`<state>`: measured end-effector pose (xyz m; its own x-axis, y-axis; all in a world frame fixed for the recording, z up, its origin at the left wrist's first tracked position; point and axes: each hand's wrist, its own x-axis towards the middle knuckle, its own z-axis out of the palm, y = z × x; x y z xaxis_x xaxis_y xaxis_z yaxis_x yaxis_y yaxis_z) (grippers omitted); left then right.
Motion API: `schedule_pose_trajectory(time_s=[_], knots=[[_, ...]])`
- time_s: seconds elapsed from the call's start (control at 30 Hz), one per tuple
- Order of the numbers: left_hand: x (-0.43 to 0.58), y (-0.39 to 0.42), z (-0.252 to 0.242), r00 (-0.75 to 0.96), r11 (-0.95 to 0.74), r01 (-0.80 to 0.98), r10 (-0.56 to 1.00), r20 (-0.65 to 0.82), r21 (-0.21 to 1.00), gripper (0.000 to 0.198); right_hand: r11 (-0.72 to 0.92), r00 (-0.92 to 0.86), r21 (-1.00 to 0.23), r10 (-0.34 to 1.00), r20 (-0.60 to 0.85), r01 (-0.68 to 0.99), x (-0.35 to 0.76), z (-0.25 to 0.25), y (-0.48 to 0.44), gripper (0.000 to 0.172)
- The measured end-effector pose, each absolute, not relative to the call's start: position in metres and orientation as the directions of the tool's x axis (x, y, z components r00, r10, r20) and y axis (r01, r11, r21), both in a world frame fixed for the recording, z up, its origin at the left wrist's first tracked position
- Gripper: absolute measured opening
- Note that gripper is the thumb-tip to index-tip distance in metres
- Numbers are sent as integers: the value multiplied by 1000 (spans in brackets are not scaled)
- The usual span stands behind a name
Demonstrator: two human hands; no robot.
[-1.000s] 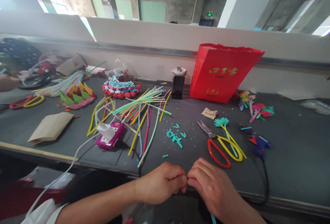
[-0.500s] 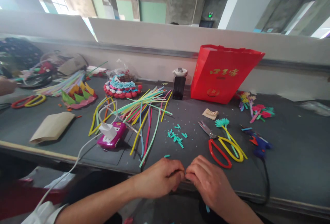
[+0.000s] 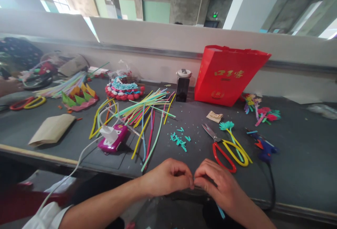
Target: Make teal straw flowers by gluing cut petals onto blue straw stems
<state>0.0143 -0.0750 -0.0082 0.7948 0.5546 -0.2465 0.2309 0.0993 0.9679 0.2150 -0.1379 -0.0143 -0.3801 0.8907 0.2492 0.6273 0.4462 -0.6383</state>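
My left hand (image 3: 172, 178) is closed, thumb and fingertips pinched together at the table's front edge. Facing it, my right hand (image 3: 217, 183) is also in a pinch, the two sets of fingertips nearly touching. A light blue pipe cleaner (image 3: 221, 212) sticks out below my right hand; its other end is hidden in the fingers. Whatever lies between the left fingertips is too small to make out. Beyond the hands lie cut turquoise pieces (image 3: 179, 142). To the right are scissors (image 3: 219, 146) with red and yellow handles, beside a turquoise flower (image 3: 226, 126) on a stem.
Coloured pipe cleaners (image 3: 147, 111) are heaped left of centre, near a purple power socket (image 3: 113, 139) with a white cable. A red bag (image 3: 229, 78) and a phone (image 3: 182, 89) stand at the back. A blue glue gun (image 3: 264, 150) lies right. Another person's hand (image 3: 9, 85) shows far left.
Both hands have shifted slightly right, with the fingers more arched. The blue pipe cleaner end has swung right and shows more. A turquoise bit by my left hand is no longer visible.
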Motion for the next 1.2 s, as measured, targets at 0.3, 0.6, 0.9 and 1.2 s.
schedule_pose_trajectory(time_s=[0.3,0.6,0.9,1.2], knots=[[15,-68,-11,748,292,210,567,-345,933,19,461,-403,-590,884,238,663,221,-9,-136,13],[16,-63,-14,727,459,13,606,-323,888,23,540,-286,-428,801,526,725,216,-17,-129,11],[20,-61,-12,751,482,-78,604,-267,873,18,545,-269,-372,768,581,751,217,-19,-126,10],[22,-56,-12,700,446,-132,674,-236,885,22,534,-281,-263,730,623,804,215,-12,-125,10]])
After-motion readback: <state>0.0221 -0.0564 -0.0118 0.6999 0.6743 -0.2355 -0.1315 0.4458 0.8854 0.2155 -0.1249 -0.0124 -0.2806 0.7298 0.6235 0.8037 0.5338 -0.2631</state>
